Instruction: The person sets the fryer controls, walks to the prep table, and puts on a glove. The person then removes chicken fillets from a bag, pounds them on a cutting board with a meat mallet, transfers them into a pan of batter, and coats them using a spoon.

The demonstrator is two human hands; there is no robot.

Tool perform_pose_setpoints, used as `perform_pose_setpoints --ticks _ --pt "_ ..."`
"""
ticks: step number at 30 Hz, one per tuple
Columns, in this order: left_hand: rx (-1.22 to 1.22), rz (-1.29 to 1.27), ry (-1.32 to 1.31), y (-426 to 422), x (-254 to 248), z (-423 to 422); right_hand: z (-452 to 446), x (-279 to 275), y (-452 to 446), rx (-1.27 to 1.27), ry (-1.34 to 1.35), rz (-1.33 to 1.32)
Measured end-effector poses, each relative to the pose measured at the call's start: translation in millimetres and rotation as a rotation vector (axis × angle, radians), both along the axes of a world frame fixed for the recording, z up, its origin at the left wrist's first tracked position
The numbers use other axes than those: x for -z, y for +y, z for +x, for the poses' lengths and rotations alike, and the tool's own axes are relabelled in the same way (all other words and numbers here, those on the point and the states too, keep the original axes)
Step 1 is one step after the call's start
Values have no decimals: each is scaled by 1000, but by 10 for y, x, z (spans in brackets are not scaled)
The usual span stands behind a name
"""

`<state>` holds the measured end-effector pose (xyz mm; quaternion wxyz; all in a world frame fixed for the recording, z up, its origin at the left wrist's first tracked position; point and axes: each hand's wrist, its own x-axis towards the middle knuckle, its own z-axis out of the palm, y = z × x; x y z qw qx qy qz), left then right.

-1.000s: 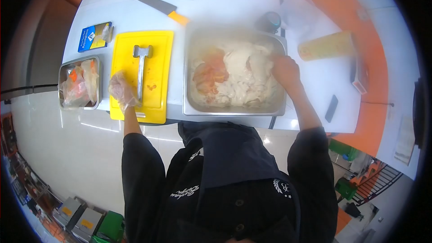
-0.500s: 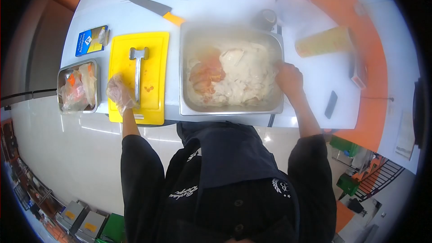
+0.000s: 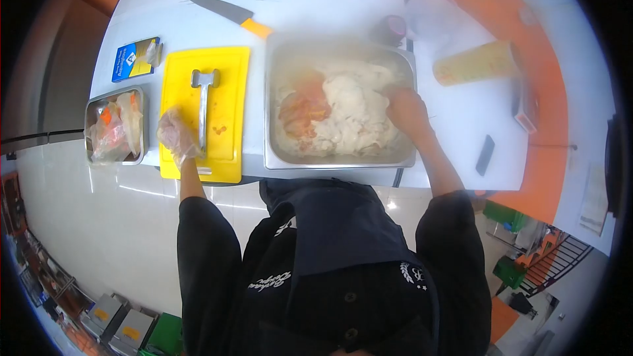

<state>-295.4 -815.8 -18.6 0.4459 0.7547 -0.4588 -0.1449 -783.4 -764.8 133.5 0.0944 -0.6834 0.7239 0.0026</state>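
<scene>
My left hand [image 3: 176, 135], in a clear plastic glove, rests at the left edge of a yellow cutting board [image 3: 227, 102] with its fingers curled in. Just right of it lies a metal meat mallet [image 3: 203, 109], its head pointing away from me. My bare right hand [image 3: 407, 109] is closed over the right side of a deep steel pan [image 3: 339, 163]; its fingertips are hidden. Inside the pan is a pale, creamy, batter-like mass [image 3: 356, 109], with pinkish-orange raw meat [image 3: 303, 109] on the left. Haze blurs the pan's far side.
A knife [image 3: 227, 10] with a yellow handle lies behind the board. At left are a blue box [image 3: 132, 59] and a small steel tray [image 3: 142, 151] of plastic-wrapped items. A yellowish roll [image 3: 475, 64], a dark round object [image 3: 393, 28] and a dark strip [image 3: 485, 155] are at right.
My right hand has moved left, from the pan's right rim to over the pale mass. The left hand stays by the mallet, almost unmoved.
</scene>
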Motion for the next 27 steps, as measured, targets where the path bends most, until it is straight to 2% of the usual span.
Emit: perform_pose_setpoints --ticks 3,6,9,13,16,19,22,24,27 --pt "-29 -79 -1 -15 147 34 47 -59 -185 141 65 5" --pt "-42 -82 16 9 -1 -15 47 11 -175 -30 -49 -58" --pt "-21 -86 11 3 -25 -56 56 22 -185 56 66 -40" --pt "-20 -50 -54 10 -28 -11 24 -143 -203 99 92 38" --pt "-59 -22 83 8 -137 -133 16 -199 -78 124 133 81" --pt "-5 -24 -85 -15 13 19 -61 -230 -35 134 148 67" --pt "-38 -45 -128 -25 36 -7 -117 -228 148 103 109 64" --pt "-39 -32 -7 -22 9 -52 -189 -190 218 144 122 20" --pt "-30 31 77 21 -202 -94 -123 -437 212 277 105 98"
